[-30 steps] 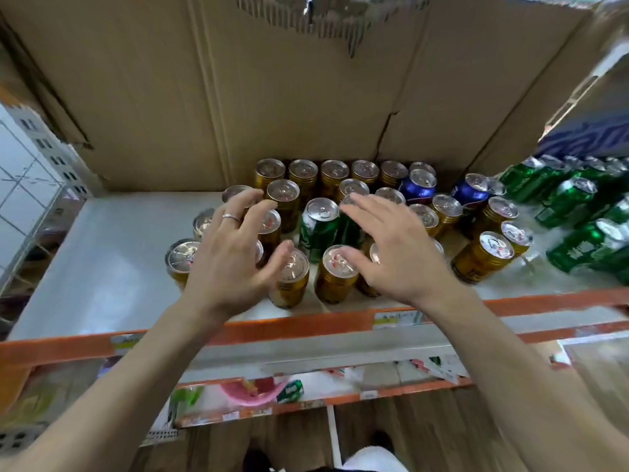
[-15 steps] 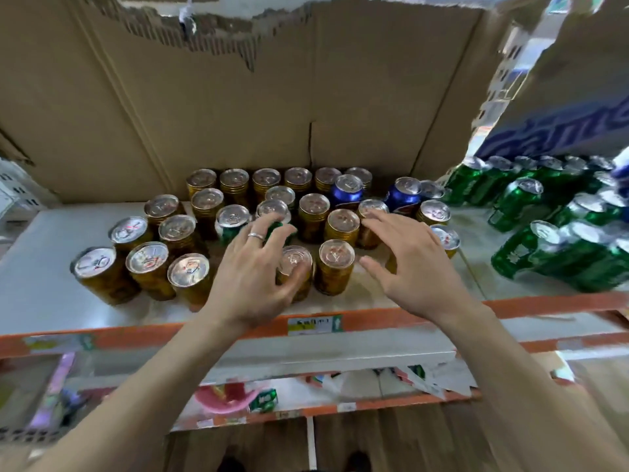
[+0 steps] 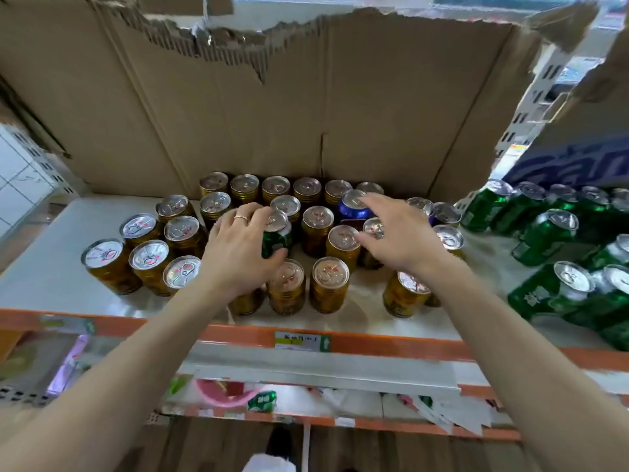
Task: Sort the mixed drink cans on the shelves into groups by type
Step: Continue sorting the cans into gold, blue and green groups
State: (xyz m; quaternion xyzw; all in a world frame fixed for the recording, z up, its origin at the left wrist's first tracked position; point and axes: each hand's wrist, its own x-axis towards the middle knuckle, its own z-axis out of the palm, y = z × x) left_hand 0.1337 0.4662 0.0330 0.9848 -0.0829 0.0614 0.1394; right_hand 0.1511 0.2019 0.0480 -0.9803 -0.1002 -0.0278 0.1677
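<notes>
My left hand (image 3: 238,253) grips the green can (image 3: 276,237), right hand (image 3: 396,235) spread, holding nothing; lifting may topple crowding gold cans (image 3: 286,284).

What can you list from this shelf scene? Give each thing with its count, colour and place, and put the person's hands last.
gold cans: over twenty, gold, upright, left and middle of shelf
green can: one, green, among the gold cans
blue cans: at least two, blue, back middle
green cans: many, green, grouped at right
shelf: one, white with orange front edge
cardboard: brown, torn top, behind cans
left hand: grips the green can
right hand: open, fingers over the can tops
</notes>
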